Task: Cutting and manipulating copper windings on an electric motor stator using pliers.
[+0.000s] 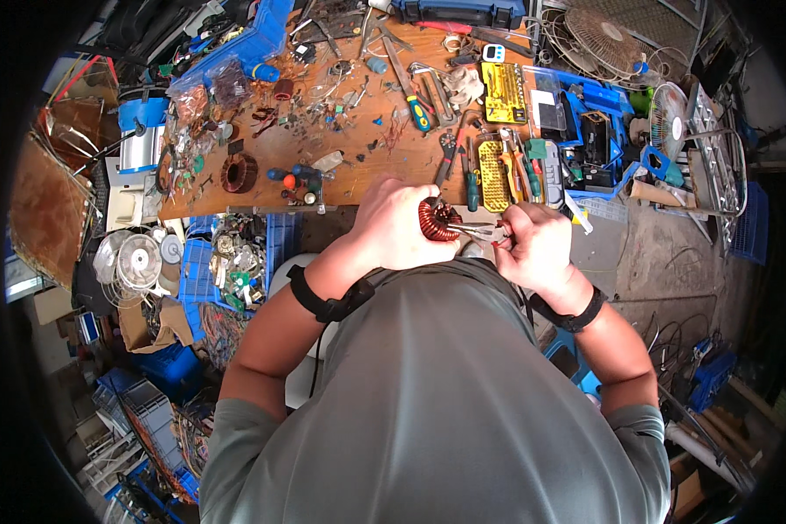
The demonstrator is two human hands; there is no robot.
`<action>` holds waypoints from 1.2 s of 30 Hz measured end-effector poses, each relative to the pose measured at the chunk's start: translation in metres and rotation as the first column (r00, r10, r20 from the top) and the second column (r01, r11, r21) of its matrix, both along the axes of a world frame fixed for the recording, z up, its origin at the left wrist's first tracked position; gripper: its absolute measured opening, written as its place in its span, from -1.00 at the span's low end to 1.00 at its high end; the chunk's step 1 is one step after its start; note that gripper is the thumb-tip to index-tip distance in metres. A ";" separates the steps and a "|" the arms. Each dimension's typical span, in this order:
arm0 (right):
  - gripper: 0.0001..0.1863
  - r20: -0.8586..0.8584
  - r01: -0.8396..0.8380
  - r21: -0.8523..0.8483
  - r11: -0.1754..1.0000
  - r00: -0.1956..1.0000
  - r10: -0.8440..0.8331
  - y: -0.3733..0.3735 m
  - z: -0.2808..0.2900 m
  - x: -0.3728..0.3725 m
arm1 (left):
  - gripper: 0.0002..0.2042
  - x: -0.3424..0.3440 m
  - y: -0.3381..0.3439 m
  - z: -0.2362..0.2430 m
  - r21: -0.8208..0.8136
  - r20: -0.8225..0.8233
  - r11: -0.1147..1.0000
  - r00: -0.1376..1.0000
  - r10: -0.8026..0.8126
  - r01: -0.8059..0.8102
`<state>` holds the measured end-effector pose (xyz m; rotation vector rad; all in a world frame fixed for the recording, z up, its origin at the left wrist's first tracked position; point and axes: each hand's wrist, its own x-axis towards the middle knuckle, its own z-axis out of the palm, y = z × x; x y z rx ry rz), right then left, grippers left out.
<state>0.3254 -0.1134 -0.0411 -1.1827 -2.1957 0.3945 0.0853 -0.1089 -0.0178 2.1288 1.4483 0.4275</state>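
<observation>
My left hand (388, 225) is closed around a ring-shaped coil (435, 224) wound with copper wire, held just in front of the bench edge. In my right hand (541, 250) is a pair of long-nose pliers (470, 230), with a bit of red handle showing at the fingers. The plier jaws point left and reach the right side of the coil's windings. Whether the tips grip a wire is too small to tell. On the bench, a larger copper-wound ring (238, 173) lies to the left.
The wooden bench (275, 194) carries loose scraps, a saw-like tool with a yellow-green handle (419, 113), a yellow bit set (503, 92), several screwdrivers and a yellow tray (494, 175). Blue bins (199, 272) of parts stand below left. Fans (669, 118) crowd the right.
</observation>
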 end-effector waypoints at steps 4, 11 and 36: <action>-0.88 0.088 -0.060 0.020 0.998 0.994 0.058 0.001 -0.012 0.004 | -0.63 -0.001 -0.010 -0.015 0.027 0.079 0.999 0.996 -0.028 0.026; -0.81 -0.521 -0.427 -0.730 0.534 0.853 -0.030 -0.007 -0.040 0.006 | -0.67 0.000 0.006 0.027 0.478 0.096 0.860 0.963 -0.251 0.177; -0.81 -0.590 -0.563 -0.807 0.181 0.782 -0.198 -0.017 -0.031 0.010 | -0.65 0.014 0.000 0.017 0.517 0.071 0.841 0.972 -0.225 0.157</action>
